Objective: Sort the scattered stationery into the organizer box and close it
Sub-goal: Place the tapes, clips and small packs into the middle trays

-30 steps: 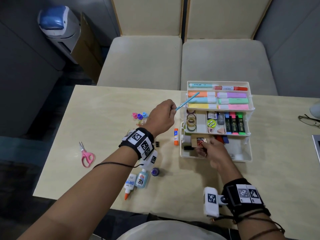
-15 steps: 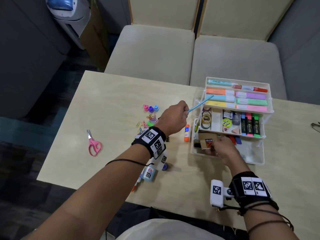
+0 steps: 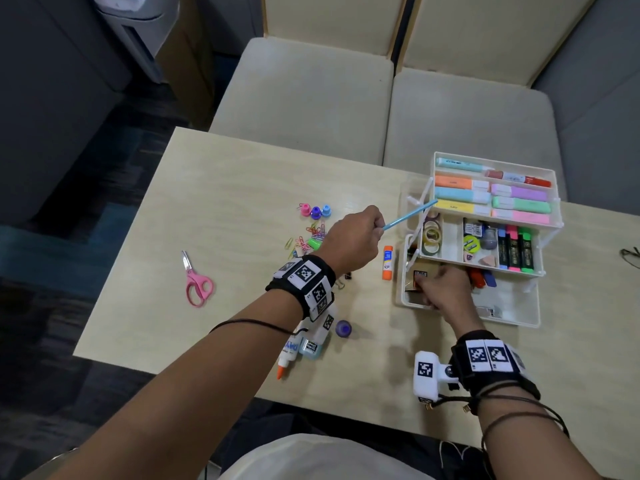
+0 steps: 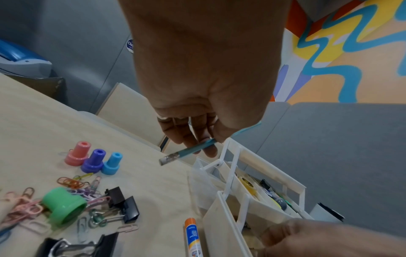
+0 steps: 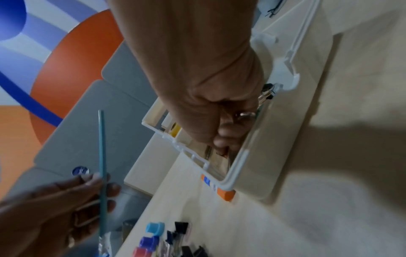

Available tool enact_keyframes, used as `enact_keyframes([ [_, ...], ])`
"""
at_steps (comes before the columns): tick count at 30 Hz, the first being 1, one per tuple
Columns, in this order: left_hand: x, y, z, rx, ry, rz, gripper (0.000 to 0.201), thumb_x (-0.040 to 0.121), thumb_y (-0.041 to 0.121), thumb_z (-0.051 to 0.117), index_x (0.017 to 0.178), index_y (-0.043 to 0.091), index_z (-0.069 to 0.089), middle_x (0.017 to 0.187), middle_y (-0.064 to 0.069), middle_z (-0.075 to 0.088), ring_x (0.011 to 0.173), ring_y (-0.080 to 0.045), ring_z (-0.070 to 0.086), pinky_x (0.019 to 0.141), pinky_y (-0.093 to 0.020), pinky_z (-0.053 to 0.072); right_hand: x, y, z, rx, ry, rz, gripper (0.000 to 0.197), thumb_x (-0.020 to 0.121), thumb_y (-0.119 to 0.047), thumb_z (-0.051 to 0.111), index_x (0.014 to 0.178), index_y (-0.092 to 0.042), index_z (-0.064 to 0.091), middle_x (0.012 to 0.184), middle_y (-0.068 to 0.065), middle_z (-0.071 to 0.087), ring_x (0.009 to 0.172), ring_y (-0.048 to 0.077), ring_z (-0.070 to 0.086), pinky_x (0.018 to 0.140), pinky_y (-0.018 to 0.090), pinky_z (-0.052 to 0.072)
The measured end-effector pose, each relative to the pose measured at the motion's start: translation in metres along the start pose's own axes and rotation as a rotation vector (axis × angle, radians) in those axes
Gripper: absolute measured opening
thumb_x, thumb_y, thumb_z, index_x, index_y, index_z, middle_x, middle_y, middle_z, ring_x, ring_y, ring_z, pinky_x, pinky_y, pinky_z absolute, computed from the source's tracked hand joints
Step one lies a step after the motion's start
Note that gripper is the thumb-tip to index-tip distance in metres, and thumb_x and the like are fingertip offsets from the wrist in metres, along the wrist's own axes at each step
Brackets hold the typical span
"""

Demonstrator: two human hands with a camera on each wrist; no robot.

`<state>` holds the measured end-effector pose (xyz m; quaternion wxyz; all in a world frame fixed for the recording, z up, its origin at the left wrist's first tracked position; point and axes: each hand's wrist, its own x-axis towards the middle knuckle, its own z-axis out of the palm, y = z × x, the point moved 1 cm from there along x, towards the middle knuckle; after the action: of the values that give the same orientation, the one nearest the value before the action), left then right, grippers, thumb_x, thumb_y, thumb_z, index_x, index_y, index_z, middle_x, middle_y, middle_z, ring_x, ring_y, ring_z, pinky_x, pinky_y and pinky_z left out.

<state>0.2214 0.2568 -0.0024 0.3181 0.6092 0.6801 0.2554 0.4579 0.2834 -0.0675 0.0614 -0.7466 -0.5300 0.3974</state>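
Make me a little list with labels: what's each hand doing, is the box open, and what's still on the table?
left hand: holds a thin blue pencil, tip toward the box
right hand: down in the bottom tray, on a brown cardboard packet
organizer box: open, trays fanned out
still on table: pink scissors, glue stick, paper clips, glue bottles

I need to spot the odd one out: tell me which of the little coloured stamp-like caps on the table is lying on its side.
The green cap lies tipped over among the paper clips. The pink cap, purple cap and blue cap stand upright in a row.
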Motion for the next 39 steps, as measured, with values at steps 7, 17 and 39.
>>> enact_keyframes([
  [7,0.0,0.002,-0.017,0.018,-0.012,0.008,0.005,0.102,0.022,0.053,0.104,0.021,0.056,0.091,0.002,0.068,0.077,-0.021,0.062,0.067,-0.043,0.054,-0.015,-0.006,0.0,-0.337,0.106,-0.13,0.046,0.09,-0.041,0.078,0.118,-0.007,0.066,0.119,0.019,0.067,0.112,0.039,0.062,0.086,0.039,0.05],
  [17,0.04,0.049,-0.027,0.138,0.079,0.091,0.007,0.097,0.023,0.057,0.098,0.022,0.064,0.088,0.005,0.07,0.077,-0.022,0.061,0.071,-0.038,0.049,-0.032,0.018,-0.028,-0.087,0.197,-0.347,0.022,0.098,-0.016,0.068,0.121,-0.013,0.067,0.113,0.007,0.058,0.098,0.02,0.055,0.09,0.034,0.051],
  [39,0.201,0.151,0.06,0.64,0.19,0.252,0.014,0.091,0.016,0.063,0.095,0.021,0.075,0.093,0.0,0.071,0.09,-0.027,0.064,0.09,-0.044,0.049,-0.001,0.121,-0.106,-0.032,-0.039,-0.614,0.026,0.098,-0.02,0.067,0.121,-0.032,0.066,0.112,-0.018,0.055,0.09,-0.007,0.062,0.08,0.026,0.057],
])
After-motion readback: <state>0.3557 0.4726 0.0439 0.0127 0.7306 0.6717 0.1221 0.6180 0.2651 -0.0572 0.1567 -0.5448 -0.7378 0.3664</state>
